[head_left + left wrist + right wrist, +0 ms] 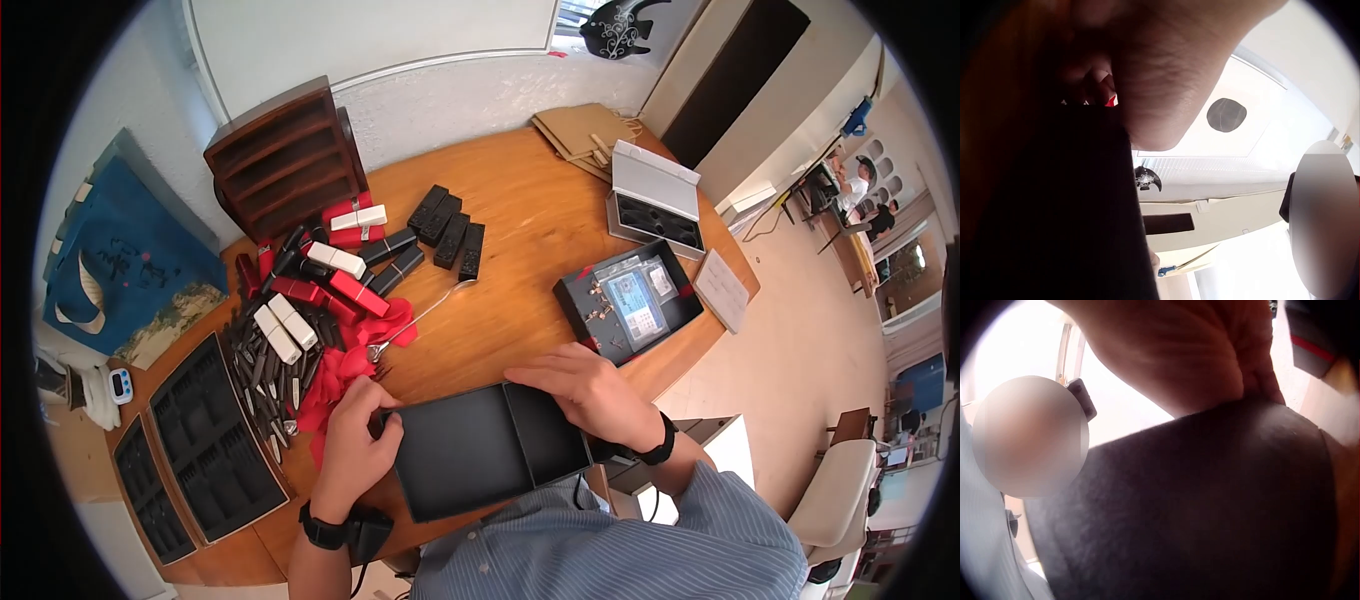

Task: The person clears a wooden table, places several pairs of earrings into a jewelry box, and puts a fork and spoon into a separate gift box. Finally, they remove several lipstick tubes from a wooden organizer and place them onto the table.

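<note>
- Wooden bench [515,300] before a white wall [450,110]!
- Left hand [360,440] grips a black two-compartment box [465,460], fingers curled
- Right hand [595,395], fingers nearly straight, rests on the box's edge

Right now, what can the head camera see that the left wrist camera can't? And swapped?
Only the head view shows the blue bag with the cream handle, the dark brown wooden rack and the inside of the black two-compartment box. Only the left wrist view shows the dark grey oval surrounded by white. Both show the black fish-shaped ornament and the person's bare left hand.
</note>
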Motion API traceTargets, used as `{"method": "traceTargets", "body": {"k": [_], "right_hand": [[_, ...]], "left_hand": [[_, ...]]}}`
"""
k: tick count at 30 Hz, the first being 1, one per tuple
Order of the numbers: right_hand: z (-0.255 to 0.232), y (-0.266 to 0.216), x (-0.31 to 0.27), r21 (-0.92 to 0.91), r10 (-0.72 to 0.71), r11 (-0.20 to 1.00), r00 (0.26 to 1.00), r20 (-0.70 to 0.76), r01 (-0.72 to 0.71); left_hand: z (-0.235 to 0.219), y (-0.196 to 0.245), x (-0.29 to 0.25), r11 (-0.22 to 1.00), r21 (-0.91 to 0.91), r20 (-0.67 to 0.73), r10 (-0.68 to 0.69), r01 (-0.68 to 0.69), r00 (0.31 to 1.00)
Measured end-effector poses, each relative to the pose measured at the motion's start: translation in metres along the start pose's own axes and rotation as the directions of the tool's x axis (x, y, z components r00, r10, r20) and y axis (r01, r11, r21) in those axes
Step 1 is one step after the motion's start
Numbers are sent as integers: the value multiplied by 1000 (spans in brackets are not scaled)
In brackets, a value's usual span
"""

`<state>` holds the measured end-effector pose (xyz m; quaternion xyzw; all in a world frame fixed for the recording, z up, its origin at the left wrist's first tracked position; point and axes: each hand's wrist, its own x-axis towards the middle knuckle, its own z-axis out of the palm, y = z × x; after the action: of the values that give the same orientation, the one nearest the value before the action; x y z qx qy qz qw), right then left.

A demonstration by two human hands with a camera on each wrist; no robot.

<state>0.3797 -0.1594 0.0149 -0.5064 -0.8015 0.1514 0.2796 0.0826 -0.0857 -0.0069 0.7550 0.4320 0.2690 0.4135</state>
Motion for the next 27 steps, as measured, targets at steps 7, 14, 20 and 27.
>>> {"method": "traceTargets", "body": {"k": [7,14,20,27], "right_hand": [[-33,7,-26,-18,203,975,924,-324,-221],[-17,14,-47,-26,393,907,869,-301,-420],[-8,14,-36,32,404,911,878,-255,-410],[0,4,-20,70,347,938,927,-144,-340]], "left_hand": [[8,-9,-5,997,-42,-90,68,-72,994],[6,-13,-17,988,-111,-78,98,-106,992],[-1,-7,-16,970,-242,-46,4,-15,999],[-2,-19,-14,964,-262,-206,1,-56,979]]}}
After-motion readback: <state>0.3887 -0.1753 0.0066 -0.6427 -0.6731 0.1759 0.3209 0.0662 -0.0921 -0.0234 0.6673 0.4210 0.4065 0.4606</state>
